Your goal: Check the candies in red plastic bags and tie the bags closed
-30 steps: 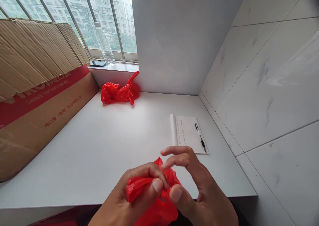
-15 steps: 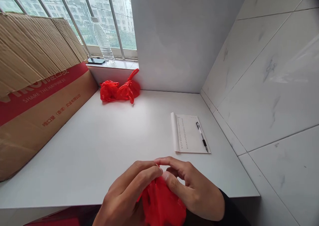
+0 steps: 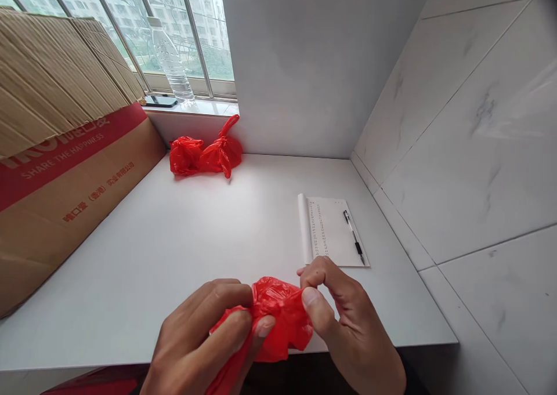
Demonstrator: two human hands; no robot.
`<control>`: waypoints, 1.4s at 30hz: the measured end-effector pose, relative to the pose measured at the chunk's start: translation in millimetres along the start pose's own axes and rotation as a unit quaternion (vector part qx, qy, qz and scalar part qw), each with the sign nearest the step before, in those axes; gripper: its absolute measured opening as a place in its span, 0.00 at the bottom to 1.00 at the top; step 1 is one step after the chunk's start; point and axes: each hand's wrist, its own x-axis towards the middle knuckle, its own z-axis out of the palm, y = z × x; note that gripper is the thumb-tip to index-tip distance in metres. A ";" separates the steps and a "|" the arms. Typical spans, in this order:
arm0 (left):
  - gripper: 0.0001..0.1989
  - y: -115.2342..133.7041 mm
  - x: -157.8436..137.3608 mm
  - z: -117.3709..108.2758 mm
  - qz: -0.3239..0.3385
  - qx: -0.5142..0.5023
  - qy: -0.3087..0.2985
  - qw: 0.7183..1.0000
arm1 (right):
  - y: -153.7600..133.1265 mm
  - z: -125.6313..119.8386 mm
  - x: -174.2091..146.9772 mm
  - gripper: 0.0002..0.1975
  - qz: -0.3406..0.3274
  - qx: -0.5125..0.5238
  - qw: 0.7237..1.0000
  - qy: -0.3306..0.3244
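Observation:
A crumpled red plastic bag [image 3: 278, 308] is stretched between my two hands just above the table's front edge. My left hand [image 3: 209, 325] is closed round the bag's left part, its thumb lying across the gathered plastic. My right hand [image 3: 343, 314] pinches the bag's right edge between thumb and forefinger. Part of the bag hangs down below my left hand. I cannot tell whether anything is inside it.
Two tied red bags [image 3: 206, 154] sit at the back of the white table [image 3: 209, 232]. An open notepad [image 3: 333, 229] with a pen [image 3: 354, 237] lies right of centre. A cardboard box [image 3: 78, 169] stands left; a plastic bottle [image 3: 172, 61] and phone [image 3: 160, 101] are on the windowsill.
My hands have moved apart, and the bag is now spread between them rather than hanging below. The right hand has taken a pinch on its edge. The view has shifted slightly.

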 end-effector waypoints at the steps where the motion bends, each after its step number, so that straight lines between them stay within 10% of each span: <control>1: 0.09 -4.4 -2.0 -0.1 0.001 0.006 0.002 1.000 | 4.7 -2.4 1.3 0.09 0.004 -0.002 1.000 0.005; 11: 0.11 -80.6 -49.4 8.8 -0.128 0.018 -0.102 0.986 | 80.7 -40.2 7.7 0.19 0.132 0.039 0.990 0.029; 22: 0.13 -67.7 -42.1 35.0 -0.145 -0.017 -0.083 0.986 | 54.6 -16.0 8.1 0.19 0.157 0.325 0.931 0.055; 27: 0.13 -85.3 -49.4 28.9 -0.055 0.049 -0.070 0.995 | 63.3 -15.7 7.6 0.20 0.183 0.412 0.892 0.035; 33: 0.09 -93.4 -65.2 23.5 -0.054 0.060 -0.016 0.997 | 70.4 -18.0 1.3 0.20 0.168 0.320 0.932 0.000; 38: 0.32 -65.1 -53.6 46.3 0.030 0.120 -0.094 0.988 | 63.0 -8.7 1.1 0.19 0.157 0.292 0.942 -0.044; 42: 0.28 -66.0 -43.0 51.6 0.047 0.108 -0.098 0.988 | 64.4 -9.7 -3.5 0.19 0.117 0.232 0.965 0.042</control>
